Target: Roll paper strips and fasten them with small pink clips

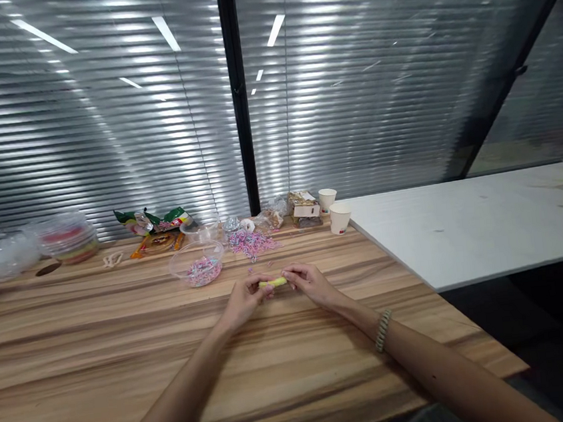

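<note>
A short, thin yellow stick-like piece [274,282] is held level between my two hands, a little above the wooden table. At its left end, the fingers of my left hand [250,293] are closed on it. Pinching the right end is my right hand [309,283], with a braided bracelet on that wrist. What the yellow piece is made of is too small to tell. Just beyond my hands lies a loose heap of small pink, purple and blue pieces [252,242]. A clear plastic bowl [179,265] to the left holds more such pieces.
Along the table's [101,364] back stand two paper cups [340,219], a small box-like stack [305,210], green snack packets [169,219] and another clear bowl [198,232]. Stacked clear tubs [66,237] are at left. A white table [479,230] adjoins at right; a person's hand shows at the far right edge.
</note>
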`<state>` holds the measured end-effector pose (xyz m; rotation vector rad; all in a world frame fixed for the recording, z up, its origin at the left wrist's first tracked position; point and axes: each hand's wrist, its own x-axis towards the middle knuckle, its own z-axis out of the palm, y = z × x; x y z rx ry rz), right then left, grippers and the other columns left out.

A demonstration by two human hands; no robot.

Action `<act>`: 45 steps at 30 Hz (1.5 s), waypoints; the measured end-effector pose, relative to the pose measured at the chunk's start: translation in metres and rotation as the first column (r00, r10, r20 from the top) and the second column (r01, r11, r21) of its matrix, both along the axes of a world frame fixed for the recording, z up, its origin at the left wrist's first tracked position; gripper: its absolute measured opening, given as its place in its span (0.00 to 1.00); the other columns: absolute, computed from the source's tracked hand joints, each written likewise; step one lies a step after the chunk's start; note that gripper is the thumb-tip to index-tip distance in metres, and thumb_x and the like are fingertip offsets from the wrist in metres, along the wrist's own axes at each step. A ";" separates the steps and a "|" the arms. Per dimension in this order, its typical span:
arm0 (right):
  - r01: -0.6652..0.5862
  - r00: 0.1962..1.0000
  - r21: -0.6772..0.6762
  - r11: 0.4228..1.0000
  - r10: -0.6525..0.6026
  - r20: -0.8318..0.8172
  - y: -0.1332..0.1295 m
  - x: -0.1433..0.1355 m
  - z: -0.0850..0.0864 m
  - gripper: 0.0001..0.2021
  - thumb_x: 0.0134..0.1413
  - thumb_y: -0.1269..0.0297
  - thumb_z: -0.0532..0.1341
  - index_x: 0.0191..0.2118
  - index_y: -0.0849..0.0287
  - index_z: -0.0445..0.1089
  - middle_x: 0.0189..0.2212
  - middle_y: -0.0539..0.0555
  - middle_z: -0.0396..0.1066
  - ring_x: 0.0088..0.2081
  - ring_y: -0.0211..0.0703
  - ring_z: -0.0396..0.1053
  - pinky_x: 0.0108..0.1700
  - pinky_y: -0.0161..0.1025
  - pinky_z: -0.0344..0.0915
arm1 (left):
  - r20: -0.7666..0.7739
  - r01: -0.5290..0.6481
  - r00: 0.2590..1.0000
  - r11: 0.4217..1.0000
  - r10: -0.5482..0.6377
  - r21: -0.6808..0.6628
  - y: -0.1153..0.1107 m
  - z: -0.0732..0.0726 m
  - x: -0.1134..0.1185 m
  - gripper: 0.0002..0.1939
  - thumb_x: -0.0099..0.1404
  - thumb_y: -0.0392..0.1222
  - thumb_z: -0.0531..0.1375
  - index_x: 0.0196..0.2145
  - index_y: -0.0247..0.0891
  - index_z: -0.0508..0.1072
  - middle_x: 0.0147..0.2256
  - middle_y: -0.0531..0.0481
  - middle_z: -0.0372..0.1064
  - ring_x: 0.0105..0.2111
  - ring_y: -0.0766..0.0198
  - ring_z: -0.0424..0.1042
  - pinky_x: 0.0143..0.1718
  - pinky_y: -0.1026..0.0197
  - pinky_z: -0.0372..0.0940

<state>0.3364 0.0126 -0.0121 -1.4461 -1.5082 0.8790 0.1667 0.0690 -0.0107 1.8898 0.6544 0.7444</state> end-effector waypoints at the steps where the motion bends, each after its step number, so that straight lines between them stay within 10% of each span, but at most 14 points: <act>1: -0.003 1.000 -0.006 1.000 0.003 -0.027 0.000 0.000 0.000 0.29 0.39 0.44 0.46 0.35 0.69 0.63 0.26 0.50 0.63 0.23 0.09 0.50 0.25 0.13 0.49 | 0.017 -0.013 1.000 1.000 0.013 -0.014 0.000 -0.002 0.001 0.18 0.53 0.48 0.57 0.38 0.31 0.71 0.25 0.47 0.66 0.23 0.69 0.61 0.25 0.68 0.56; 7: -0.056 0.969 0.001 0.998 0.055 -0.241 -0.001 -0.003 0.002 0.32 0.34 0.47 0.54 0.45 0.66 0.57 0.43 0.56 0.61 0.30 0.12 0.59 0.33 0.14 0.60 | 0.100 -0.091 0.990 0.990 0.102 -0.106 0.003 -0.008 0.003 0.21 0.51 0.48 0.59 0.40 0.31 0.68 0.31 0.45 0.68 0.26 0.66 0.65 0.27 0.66 0.59; 26: -0.088 0.995 -0.061 0.994 0.085 -0.049 0.000 0.000 -0.001 0.30 0.38 0.44 0.48 0.42 0.66 0.60 0.29 0.51 0.64 0.26 0.12 0.57 0.30 0.14 0.56 | -0.017 -0.021 1.000 0.998 0.022 0.060 0.004 -0.003 -0.001 0.18 0.53 0.48 0.57 0.38 0.33 0.72 0.29 0.46 0.67 0.24 0.68 0.62 0.26 0.67 0.57; 32: -0.094 0.971 -0.052 0.994 0.081 -0.223 0.001 0.000 -0.002 0.34 0.34 0.48 0.55 0.49 0.60 0.52 0.44 0.54 0.60 0.31 0.13 0.62 0.36 0.18 0.63 | 0.077 -0.118 0.989 0.987 0.127 -0.107 0.008 -0.011 0.001 0.22 0.51 0.47 0.59 0.41 0.30 0.69 0.34 0.43 0.68 0.27 0.65 0.66 0.28 0.65 0.62; 45: 0.080 0.958 -0.084 0.993 -0.100 -0.268 0.008 0.004 -0.005 0.31 0.33 0.45 0.54 0.43 0.63 0.58 0.40 0.55 0.63 0.26 0.13 0.59 0.29 0.16 0.60 | 0.172 -0.201 0.949 0.928 0.263 -0.313 0.001 -0.001 0.002 0.23 0.48 0.47 0.61 0.40 0.29 0.68 0.35 0.42 0.69 0.34 0.60 0.68 0.32 0.61 0.66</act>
